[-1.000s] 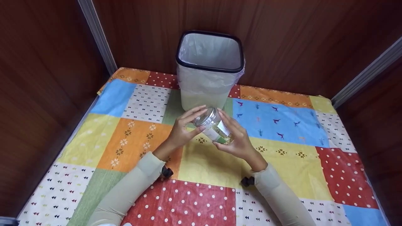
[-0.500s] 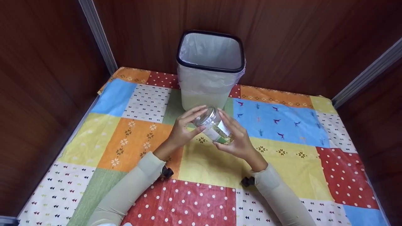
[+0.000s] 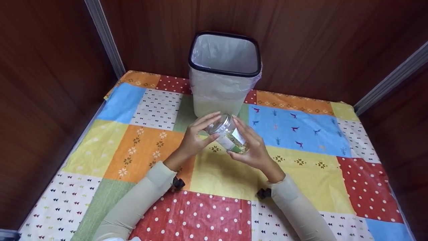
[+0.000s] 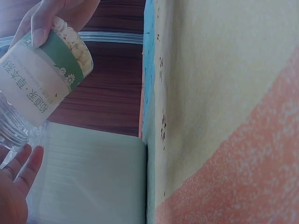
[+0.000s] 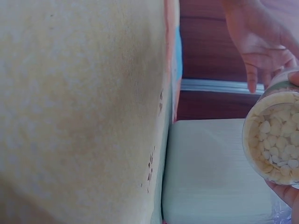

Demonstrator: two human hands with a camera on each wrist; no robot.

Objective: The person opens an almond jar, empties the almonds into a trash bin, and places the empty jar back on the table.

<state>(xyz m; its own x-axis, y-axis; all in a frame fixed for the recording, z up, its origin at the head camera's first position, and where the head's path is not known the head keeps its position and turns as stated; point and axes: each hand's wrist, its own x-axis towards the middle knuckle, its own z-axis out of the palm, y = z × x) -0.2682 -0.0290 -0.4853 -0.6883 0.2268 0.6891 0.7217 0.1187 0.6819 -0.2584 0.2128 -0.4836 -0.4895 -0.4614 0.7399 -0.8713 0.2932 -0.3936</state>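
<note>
Right hand [image 3: 253,152] grips clear jar [image 3: 228,134] of pale tablets by its base, tilted above the patchwork tablecloth [image 3: 217,177]. Left hand [image 3: 195,135], fingers curled, clasps the lid end. Lined bin [image 3: 224,72] just behind.

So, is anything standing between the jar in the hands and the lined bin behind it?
Nothing visible. The jar of pale tablets is held above the tablecloth by the left hand and right hand, just in front of the bin.
</note>
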